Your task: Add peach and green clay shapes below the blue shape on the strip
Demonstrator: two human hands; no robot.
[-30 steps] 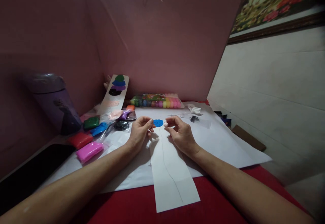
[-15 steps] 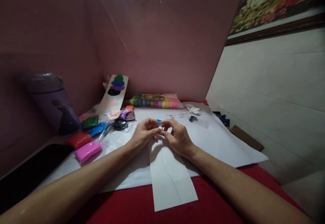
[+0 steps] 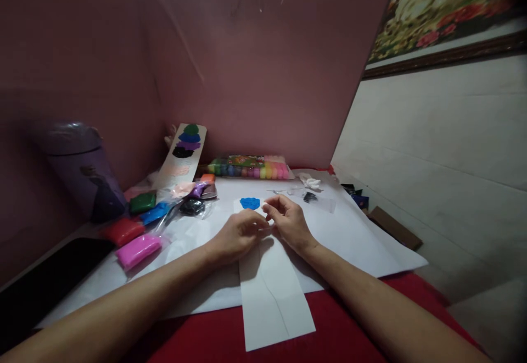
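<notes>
My left hand [image 3: 239, 235] and my right hand [image 3: 289, 221] meet above a long white card [image 3: 274, 302], fingertips almost touching. Thumb and fingers of my right hand are pinched on a small bit of white clay, mostly hidden now. The left fingers are also closed together, and what they hold is hidden. Just beyond the hands, a flattened patch of blue clay [image 3: 250, 203] sits at the card's far end. A thin curving pencil line runs down the card towards me.
Packets of coloured clay, including a pink packet [image 3: 139, 251] and a red packet [image 3: 122, 232], lie left beside a purple tumbler [image 3: 88, 179]. A painted sample card [image 3: 181, 157] leans behind. A multicoloured clay pack [image 3: 249, 167] lies at the back, white clay [image 3: 309, 181] to its right.
My hands came together over the card with the white clay between them. They have since drawn slightly nearer to me, uncovering the blue patch again.
</notes>
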